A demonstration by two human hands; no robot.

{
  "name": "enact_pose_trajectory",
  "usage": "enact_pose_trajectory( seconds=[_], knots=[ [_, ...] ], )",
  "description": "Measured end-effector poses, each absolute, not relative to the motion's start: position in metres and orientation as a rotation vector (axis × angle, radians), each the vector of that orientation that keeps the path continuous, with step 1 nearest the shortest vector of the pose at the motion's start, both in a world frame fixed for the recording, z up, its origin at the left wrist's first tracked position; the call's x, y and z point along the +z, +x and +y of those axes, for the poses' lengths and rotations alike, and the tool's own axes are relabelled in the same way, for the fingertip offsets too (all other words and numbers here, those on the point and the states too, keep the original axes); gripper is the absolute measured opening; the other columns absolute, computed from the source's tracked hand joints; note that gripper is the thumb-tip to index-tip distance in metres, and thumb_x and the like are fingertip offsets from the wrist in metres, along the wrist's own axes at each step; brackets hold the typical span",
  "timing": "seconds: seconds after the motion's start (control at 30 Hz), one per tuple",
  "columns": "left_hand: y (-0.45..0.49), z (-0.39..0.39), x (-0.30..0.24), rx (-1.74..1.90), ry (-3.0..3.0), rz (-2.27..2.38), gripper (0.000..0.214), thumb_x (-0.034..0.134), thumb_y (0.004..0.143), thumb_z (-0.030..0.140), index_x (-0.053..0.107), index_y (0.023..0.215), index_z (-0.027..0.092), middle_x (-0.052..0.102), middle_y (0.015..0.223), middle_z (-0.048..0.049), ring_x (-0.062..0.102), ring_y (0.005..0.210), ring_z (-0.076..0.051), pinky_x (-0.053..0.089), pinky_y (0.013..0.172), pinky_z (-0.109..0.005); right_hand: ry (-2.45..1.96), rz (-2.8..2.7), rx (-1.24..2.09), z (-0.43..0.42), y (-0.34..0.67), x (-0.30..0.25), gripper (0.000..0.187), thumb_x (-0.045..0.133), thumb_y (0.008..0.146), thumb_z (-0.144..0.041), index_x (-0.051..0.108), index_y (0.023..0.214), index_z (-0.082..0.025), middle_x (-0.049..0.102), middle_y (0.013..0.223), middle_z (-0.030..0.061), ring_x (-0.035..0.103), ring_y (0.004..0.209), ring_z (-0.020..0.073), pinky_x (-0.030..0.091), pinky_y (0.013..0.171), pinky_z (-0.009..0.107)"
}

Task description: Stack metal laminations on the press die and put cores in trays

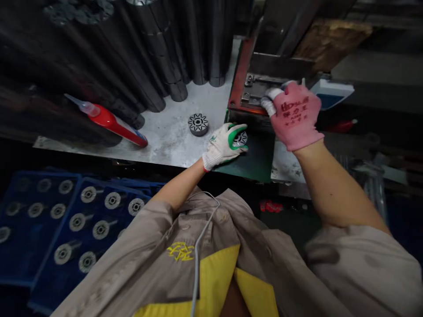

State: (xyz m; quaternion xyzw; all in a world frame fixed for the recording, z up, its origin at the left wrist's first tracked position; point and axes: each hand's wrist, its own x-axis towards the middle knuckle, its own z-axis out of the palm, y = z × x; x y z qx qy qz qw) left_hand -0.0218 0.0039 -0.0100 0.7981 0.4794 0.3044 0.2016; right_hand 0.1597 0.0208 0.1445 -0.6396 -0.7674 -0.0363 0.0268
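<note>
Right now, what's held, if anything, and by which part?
Left hand grips a slotted round part by its rim; whether the right hand holds anything cannot be told.

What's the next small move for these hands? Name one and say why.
Probably draw the right hand back from the metal fixture: its fingers are at it, while the left hand, holding the slotted part, sits just in front.

The scene is dim; the grey benchtop (pixel 168 132) catches the most light, while the dark columns (pixel 161 48) and blue trays (pixel 23 264) sink into shadow. Lettering on the pink glove (pixel 295 112) is readable, but the outer edges look stretched and smeared.
</note>
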Motion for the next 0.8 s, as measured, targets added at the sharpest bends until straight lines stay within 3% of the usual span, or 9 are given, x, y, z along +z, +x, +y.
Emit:
enact_pose_trajectory(
  seconds=[0.17,0.4,0.5,0.6,0.7,0.8],
  knots=[
    [-0.024,0.006,-0.011,0.843,2.252,1.339,0.085,0.076,0.086,0.074,0.062,0.152,0.022,0.06,0.147,-0.015,0.059,0.137,-0.035,0.05,0.118,-0.047,-1.749,-2.46,0.291,0.003,0.165,0.103,0.043,0.038,0.11,-0.035,0.07,0.137,-0.022,0.074,0.135,0.0121,0.067,0.124,0.03,0.051,0.106,0.044],
    [-0.024,0.005,-0.014,0.856,2.272,1.296,0.086,0.077,0.085,0.071,0.062,0.152,0.02,0.06,0.148,-0.016,0.058,0.14,-0.036,0.049,0.12,-0.049,-1.62,-2.971,0.386,0.01,0.154,0.108,0.036,0.047,0.107,-0.029,0.075,0.125,-0.015,0.077,0.126,0.0156,0.07,0.119,0.0315,0.05,0.106,0.043],
    [-0.023,0.004,-0.015,0.915,2.199,1.396,0.093,0.077,0.082,0.079,0.063,0.15,0.019,0.057,0.148,-0.0181,0.061,0.134,-0.036,0.052,0.116,-0.049,-1.693,-2.736,0.203,0.018,0.156,0.137,0.039,0.047,0.11,-0.037,0.072,0.135,-0.019,0.075,0.132,0.0143,0.068,0.122,0.0321,0.052,0.104,0.045],
    [-0.025,0.004,-0.013,0.927,2.185,1.369,0.092,0.072,0.084,0.084,0.064,0.149,0.019,0.057,0.147,-0.0185,0.06,0.135,-0.035,0.052,0.117,-0.049,-1.992,-2.433,-0.121,0.031,0.155,0.158,0.052,0.055,0.108,-0.048,0.068,0.143,-0.012,0.065,0.143,0.0232,0.061,0.13,0.0401,0.052,0.102,0.051],
    [-0.031,0.004,-0.01,0.897,2.234,1.249,0.088,0.064,0.09,0.084,0.062,0.151,0.021,0.057,0.15,-0.0173,0.057,0.141,-0.035,0.05,0.119,-0.047,-2.093,-2.458,-0.312,0.04,0.152,0.162,0.051,0.06,0.106,-0.048,0.072,0.134,-0.008,0.062,0.143,0.0266,0.059,0.131,0.043,0.051,0.102,0.052],
    [-0.032,0.005,-0.01,0.875,2.278,1.212,0.086,0.06,0.093,0.083,0.061,0.153,0.021,0.057,0.153,-0.0163,0.054,0.146,-0.035,0.048,0.122,-0.048,-2.001,-2.496,-0.293,0.032,0.154,0.152,0.046,0.048,0.111,-0.044,0.075,0.127,-0.011,0.068,0.135,0.0231,0.062,0.125,0.0386,0.051,0.097,0.048]
  ],
)
